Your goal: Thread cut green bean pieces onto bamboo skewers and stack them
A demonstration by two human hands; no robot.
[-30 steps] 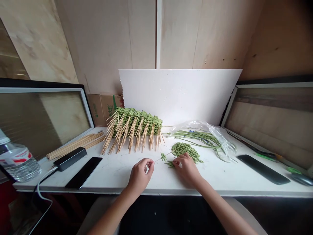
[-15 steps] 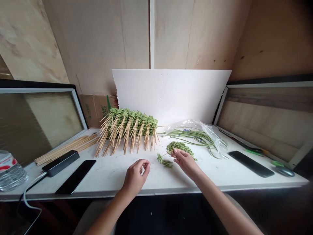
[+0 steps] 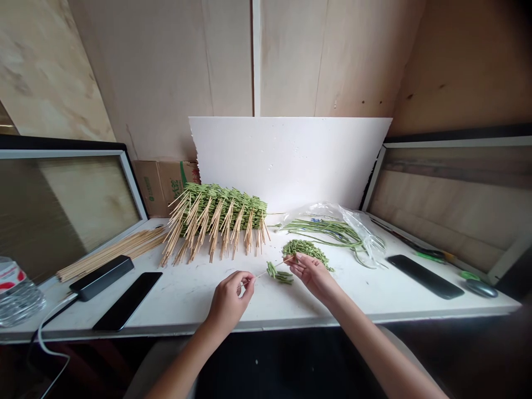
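Observation:
My left hand [image 3: 233,295] is closed in a pinch on the near end of a thin bamboo skewer [image 3: 261,274], low over the front of the table. The skewer slants up to the right, where the fingers of my right hand [image 3: 315,275] close round its far part. Just under the skewer lies a small group of cut green bean pieces [image 3: 283,277]; whether any are threaded on it I cannot tell. Behind my right hand is a heap of more cut pieces [image 3: 305,247], partly hidden by the fingers.
Filled bean skewers [image 3: 224,206] are stacked at the back left. Plain skewers [image 3: 112,254], a black box [image 3: 103,277], a phone [image 3: 128,301] and a bottle [image 3: 19,293] lie left. Long beans [image 3: 328,228] in a plastic bag, another phone [image 3: 426,276] and a mouse [image 3: 481,287] are right.
My right hand has shifted slightly left along the skewer, its fingers a little more spread. My left hand keeps its pinch in nearly the same place. The view has drifted slightly.

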